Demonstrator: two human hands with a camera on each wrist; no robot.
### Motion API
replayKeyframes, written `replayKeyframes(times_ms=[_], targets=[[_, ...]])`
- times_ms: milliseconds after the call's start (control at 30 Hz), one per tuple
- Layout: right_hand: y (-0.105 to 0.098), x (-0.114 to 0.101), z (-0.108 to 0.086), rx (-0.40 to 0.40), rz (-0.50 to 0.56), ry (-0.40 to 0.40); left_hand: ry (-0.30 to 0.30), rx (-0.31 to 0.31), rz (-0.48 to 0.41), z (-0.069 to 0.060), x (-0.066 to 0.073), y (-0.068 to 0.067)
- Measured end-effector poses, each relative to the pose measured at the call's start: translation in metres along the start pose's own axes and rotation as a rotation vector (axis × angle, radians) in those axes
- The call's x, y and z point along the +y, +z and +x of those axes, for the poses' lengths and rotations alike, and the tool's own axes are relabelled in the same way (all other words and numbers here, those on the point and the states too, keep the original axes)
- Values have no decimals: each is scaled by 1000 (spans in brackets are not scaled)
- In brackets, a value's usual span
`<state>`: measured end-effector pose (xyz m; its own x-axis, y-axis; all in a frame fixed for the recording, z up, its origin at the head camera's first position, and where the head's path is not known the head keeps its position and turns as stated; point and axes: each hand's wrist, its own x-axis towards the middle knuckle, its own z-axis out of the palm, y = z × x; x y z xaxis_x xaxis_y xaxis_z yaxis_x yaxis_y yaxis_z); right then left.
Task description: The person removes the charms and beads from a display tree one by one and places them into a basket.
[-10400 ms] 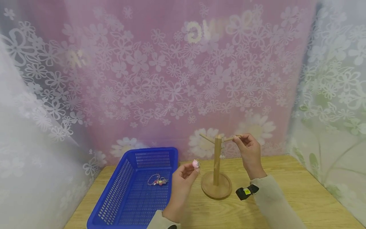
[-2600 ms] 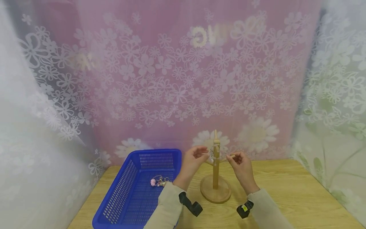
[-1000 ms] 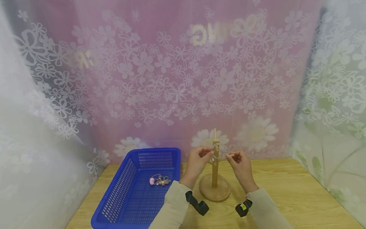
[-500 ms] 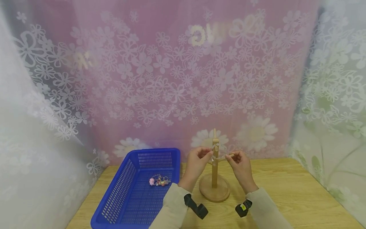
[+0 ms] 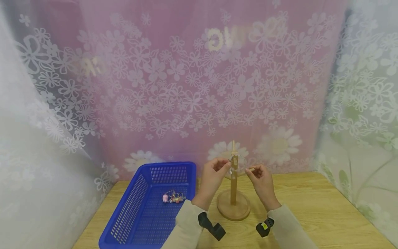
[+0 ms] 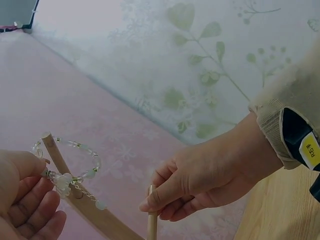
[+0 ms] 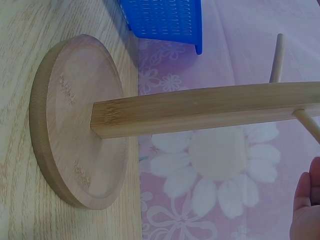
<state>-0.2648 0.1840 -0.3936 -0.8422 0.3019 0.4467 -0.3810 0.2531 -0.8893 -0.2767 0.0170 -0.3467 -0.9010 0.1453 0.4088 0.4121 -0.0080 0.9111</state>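
A clear beaded bracelet [image 6: 90,173] with a flower charm and a dangling chain loops round an upper peg [image 6: 55,152] of the wooden stand [image 5: 233,193]. My left hand [image 5: 213,178] pinches its beads between thumb and fingers, left of the post. On the other side, the thumb and fingers of my right hand [image 5: 262,181] grip the end of another peg [image 6: 152,220]. The right wrist view has the stand's post and round base large, with a few fingers [image 7: 302,195] at its right edge. Fine bracelet detail is too small to tell in the head view.
A blue plastic basket [image 5: 107,230] stands left of the stand on the wood-grain table [image 5: 311,211]. Several small charms and keyrings, one a pink figure [image 5: 165,198], lie inside it. A pink floral curtain [image 5: 186,86] hangs close behind.
Earlier my left hand held the pink charm, which now lies in the basket. The stand has turned. My left hand then took hold of the bracelet and has since shifted slightly; the right keeps its grip.
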Motion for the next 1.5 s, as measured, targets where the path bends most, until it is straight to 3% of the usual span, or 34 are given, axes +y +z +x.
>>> replayKeyframes(times_ms=[233,500,667,1033,1267,1500], targets=[[0,1,0,-7,-12,-3,-1,-9,-36,-3,10,-3],[-1,30,10,-14,4,1,18,-3,-39,-5,15,-9],[-1,36,10,-10,2,-26,33,-3,-43,-8,17,-16],[-1,37,11,-17,-19,-41,20,-7,-5,-15,16,-34],[-1,36,10,-10,-28,-32,41,-12,-16,-16,19,-37],[-1,12,3,-15,-40,-18,29,-26,-12,-16,24,-38]])
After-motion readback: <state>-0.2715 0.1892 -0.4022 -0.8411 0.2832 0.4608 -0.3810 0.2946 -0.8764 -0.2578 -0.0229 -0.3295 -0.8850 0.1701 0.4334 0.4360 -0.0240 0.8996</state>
